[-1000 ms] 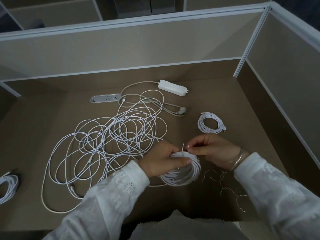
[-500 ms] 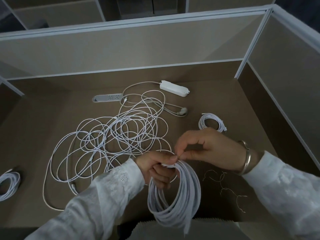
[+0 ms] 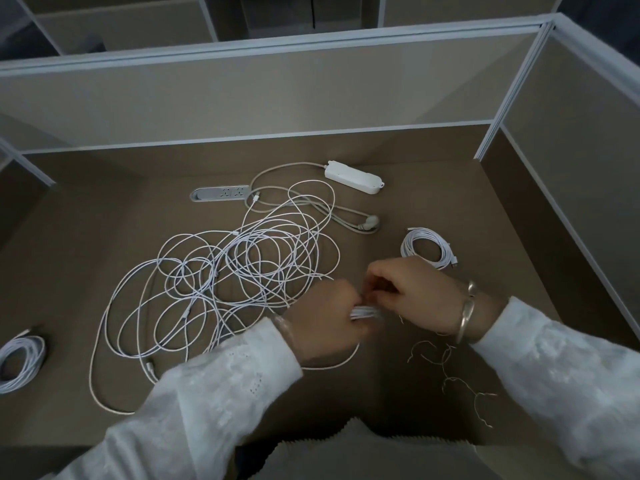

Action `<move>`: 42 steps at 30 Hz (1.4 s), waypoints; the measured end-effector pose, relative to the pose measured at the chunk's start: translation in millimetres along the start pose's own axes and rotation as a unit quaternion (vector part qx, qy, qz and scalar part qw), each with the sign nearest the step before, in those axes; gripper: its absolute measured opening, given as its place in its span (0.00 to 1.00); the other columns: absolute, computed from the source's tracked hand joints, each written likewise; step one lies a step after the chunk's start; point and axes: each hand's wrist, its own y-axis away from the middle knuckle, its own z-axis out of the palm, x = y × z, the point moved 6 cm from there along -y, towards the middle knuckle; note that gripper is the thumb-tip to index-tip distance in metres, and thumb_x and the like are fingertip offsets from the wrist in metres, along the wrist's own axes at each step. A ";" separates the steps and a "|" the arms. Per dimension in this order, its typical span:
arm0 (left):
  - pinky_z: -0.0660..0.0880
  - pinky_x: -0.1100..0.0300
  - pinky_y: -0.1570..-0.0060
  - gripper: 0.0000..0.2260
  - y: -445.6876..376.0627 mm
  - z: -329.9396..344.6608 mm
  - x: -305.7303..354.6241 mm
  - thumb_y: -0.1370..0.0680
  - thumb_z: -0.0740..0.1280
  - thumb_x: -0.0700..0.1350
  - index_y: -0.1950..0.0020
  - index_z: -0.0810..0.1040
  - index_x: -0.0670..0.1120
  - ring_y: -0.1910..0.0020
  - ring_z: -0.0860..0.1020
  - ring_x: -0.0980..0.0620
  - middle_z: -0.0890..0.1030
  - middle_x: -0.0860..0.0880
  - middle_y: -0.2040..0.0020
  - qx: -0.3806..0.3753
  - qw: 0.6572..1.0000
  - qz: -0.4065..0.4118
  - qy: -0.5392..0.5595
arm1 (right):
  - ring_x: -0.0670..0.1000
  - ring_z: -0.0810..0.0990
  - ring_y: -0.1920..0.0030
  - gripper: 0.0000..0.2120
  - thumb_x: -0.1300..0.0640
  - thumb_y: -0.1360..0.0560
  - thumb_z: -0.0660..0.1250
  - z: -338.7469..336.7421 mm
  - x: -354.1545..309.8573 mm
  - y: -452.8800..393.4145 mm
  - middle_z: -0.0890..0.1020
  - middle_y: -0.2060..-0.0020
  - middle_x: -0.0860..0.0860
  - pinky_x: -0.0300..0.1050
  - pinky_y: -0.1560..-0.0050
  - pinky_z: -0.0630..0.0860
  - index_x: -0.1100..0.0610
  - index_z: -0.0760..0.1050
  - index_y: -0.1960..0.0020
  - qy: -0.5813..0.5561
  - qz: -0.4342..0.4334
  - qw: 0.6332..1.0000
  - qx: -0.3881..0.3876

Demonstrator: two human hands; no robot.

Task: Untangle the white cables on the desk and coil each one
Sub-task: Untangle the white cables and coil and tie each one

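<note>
White cable bundle (image 3: 363, 311) — hanging in long loops a moment ago — now gathered tight near centre; left hand (image 3: 329, 320) grips it, right hand (image 3: 412, 289) pinches at its binding. Tangle (image 3: 235, 282) remains left.

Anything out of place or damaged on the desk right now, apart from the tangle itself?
Nothing looks damaged. The tangled white cables sprawl over the power strip's grey cord. Loose wire ties lie scattered near the right hand. Two finished coils sit apart, one far left, one right.
</note>
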 end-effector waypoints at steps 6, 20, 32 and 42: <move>0.75 0.59 0.74 0.08 -2.3 6.5 9.5 0.36 0.77 0.45 0.63 0.81 0.44 0.73 0.78 0.46 0.80 0.47 0.70 0.126 0.947 0.087 -0.284 | 0.47 0.78 0.61 0.02 0.59 0.26 0.68 10.7 20.9 -7.5 0.80 0.63 0.49 0.32 0.65 0.67 0.56 0.80 0.56 -0.061 0.154 0.985 0.055; 0.74 0.55 0.67 0.11 3.3 -14.8 -6.5 0.26 0.70 0.51 0.48 0.81 0.48 0.64 0.81 0.41 0.84 0.45 0.61 0.201 0.976 0.048 -0.061 | 0.47 0.82 0.60 0.06 0.67 0.31 0.72 5.6 25.0 9.1 0.85 0.62 0.52 0.36 0.55 0.78 0.58 0.82 0.57 -0.377 0.075 0.904 0.188; 0.74 0.57 0.60 0.32 17.6 -21.6 -16.5 0.32 0.76 0.54 0.31 0.68 0.55 0.65 0.79 0.52 0.82 0.50 0.61 0.191 0.971 -0.009 0.141 | 0.51 0.83 0.55 0.09 0.59 0.33 0.73 22.7 21.9 7.7 0.84 0.55 0.55 0.39 0.51 0.77 0.58 0.84 0.54 -0.410 -0.017 0.899 0.152; 0.77 0.65 0.61 0.26 28.0 -19.8 -59.0 0.36 0.81 0.44 0.41 0.77 0.49 0.62 0.82 0.59 0.83 0.51 0.57 0.140 0.925 -0.103 0.337 | 0.42 0.82 0.53 0.08 0.58 0.26 0.66 45.3 -6.2 -19.8 0.85 0.56 0.47 0.34 0.51 0.75 0.54 0.80 0.49 -0.386 -0.010 0.922 0.038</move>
